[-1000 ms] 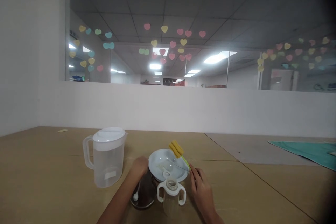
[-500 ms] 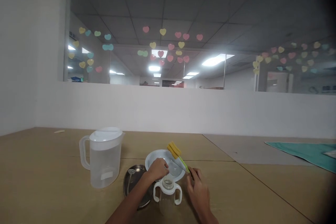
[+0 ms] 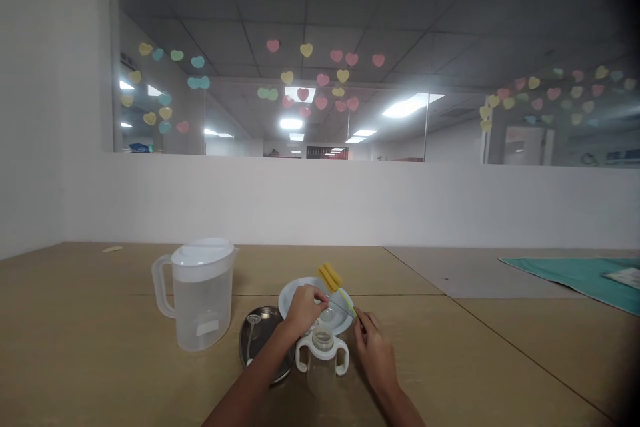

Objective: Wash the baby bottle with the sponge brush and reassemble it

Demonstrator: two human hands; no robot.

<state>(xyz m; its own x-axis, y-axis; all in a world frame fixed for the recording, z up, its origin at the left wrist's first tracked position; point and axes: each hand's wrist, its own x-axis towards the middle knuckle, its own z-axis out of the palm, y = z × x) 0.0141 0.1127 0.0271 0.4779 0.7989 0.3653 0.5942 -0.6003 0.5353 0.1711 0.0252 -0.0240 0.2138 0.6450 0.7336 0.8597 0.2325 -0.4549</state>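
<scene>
My right hand (image 3: 374, 347) is closed around the handle of a bottle brush (image 3: 331, 278) with a yellow sponge head and a green neck, tilted up to the left over a white bowl (image 3: 289, 293). A thin metal rod (image 3: 341, 305) runs from the brush handle to my left hand (image 3: 306, 310), whose fingers pinch its far end. What sits at that end is hidden. Below my hands a clear baby bottle (image 3: 323, 373) stands upright and uncapped, with a white two-handled collar (image 3: 323, 349). Something clear lies in the bowl.
Left of the bottle, partly behind my left forearm, is an oval metal dish (image 3: 265, 330) with a straw (image 3: 251, 337) in it. A lidded plastic pitcher (image 3: 204, 300) stands farther left. A green cloth (image 3: 560, 273) lies far right. A wall (image 3: 300, 203) with windows closes the back.
The view has shifted slightly. My left hand has moved a little toward the brush, its fingers now pinching the thin rod's end. My right hand keeps hold of the bottle brush.
</scene>
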